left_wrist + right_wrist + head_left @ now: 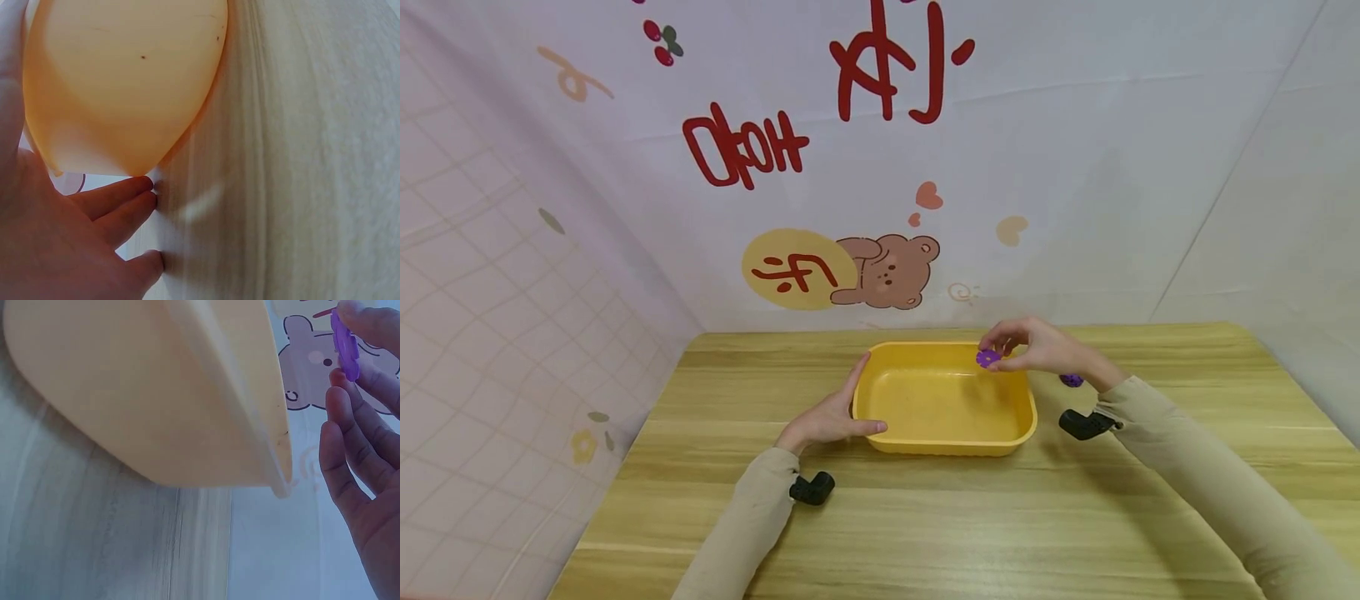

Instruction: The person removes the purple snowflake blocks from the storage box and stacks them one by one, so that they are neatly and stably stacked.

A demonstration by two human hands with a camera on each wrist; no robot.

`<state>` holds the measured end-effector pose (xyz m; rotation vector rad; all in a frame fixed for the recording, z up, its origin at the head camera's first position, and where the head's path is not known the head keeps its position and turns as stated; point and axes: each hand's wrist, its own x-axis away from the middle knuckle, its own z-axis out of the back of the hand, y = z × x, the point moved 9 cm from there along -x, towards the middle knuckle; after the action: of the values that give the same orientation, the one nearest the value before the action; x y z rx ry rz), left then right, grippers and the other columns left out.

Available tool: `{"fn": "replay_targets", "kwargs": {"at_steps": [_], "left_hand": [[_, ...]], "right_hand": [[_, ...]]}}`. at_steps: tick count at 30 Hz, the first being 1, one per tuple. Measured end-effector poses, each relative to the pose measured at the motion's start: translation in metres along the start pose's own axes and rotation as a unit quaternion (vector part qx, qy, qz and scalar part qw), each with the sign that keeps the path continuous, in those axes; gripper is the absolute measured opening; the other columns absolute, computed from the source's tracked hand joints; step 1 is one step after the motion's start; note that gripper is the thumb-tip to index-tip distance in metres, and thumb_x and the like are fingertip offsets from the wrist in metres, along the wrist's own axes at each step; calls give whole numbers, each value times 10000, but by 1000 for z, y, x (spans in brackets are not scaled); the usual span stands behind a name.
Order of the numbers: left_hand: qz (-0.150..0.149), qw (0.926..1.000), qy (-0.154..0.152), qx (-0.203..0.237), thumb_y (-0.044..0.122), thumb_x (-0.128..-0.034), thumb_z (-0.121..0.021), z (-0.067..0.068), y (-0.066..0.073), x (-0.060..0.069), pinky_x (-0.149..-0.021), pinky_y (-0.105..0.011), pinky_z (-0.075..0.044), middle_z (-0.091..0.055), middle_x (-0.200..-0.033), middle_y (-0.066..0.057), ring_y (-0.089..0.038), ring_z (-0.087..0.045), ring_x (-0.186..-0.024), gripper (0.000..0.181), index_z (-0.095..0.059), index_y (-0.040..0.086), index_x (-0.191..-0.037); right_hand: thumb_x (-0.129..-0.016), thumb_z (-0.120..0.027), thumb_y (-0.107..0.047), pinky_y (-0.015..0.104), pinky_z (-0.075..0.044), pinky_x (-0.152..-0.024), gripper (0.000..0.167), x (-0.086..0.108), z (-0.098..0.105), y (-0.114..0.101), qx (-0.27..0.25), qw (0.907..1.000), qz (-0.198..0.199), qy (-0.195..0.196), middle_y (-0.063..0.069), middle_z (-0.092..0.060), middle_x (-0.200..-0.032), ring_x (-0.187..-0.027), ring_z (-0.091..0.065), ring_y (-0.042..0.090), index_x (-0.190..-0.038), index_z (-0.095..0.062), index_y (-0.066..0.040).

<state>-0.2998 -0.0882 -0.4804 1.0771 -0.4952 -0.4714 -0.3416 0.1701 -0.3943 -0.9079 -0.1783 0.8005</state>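
Observation:
A yellow plastic basin [917, 448] sits on the table. My left hand [831, 419] rests against its left end, the thumb across the near-left rim and another finger by the far-left corner. In the left wrist view, the other fingers [119, 206] stretch outside the basin, their tips at the tabletop. Above the basin's far-right part, my right hand [1037, 346] pinches a thin purple notched disc [988, 358] between thumb and finger. The right wrist view shows that disc [345, 347] edge-on, clear of the rim, with the remaining fingers loosely bent below.
Purple pieces [1071, 380] lie on the table right of the basin, partly hidden by my right wrist. The wood-grain table [925, 525] ends at a printed white wall cloth [1075, 167] behind. Each wrist carries a black camera [812, 488].

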Motion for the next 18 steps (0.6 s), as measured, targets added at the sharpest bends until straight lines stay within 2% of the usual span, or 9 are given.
{"fn": "replay_targets", "kwargs": {"at_steps": [9, 16, 18], "left_hand": [[-19, 10000, 3, 3, 207, -837, -778, 0, 0, 1, -986, -381, -432, -149, -1566, -137, -194, -584, -994, 1154, 135, 285, -1540], [-87, 9999, -26, 74, 194, -844, -771, -1, 1, 1, -968, -386, -449, -198, -1543, -160, -202, -592, -978, 1151, 144, 270, -1539], [-89, 9999, -19, 48, 202, -843, -772, -1, 1, 1, -961, -382, -454, -209, -1538, -164, -200, -594, -972, 1151, 142, 264, -1540]], "right_hand": [[-842, -736, -14, 309, -541, -747, 305, 16, 4, 0, 31, 9992, 398, 79, 108, -658, -1083, -875, -611, 207, -1136, -675, 37], [-830, -717, 59, 298, -544, -705, 285, 36, 8, 14, 21, 9989, 379, 275, 142, -651, -1086, -866, -620, 217, -1110, -668, 77], [-823, -715, 74, 304, -544, -702, 281, 42, 9, 9, 42, 9988, 331, 360, 158, -652, -1078, -854, -618, 247, -1099, -662, 91]]}}
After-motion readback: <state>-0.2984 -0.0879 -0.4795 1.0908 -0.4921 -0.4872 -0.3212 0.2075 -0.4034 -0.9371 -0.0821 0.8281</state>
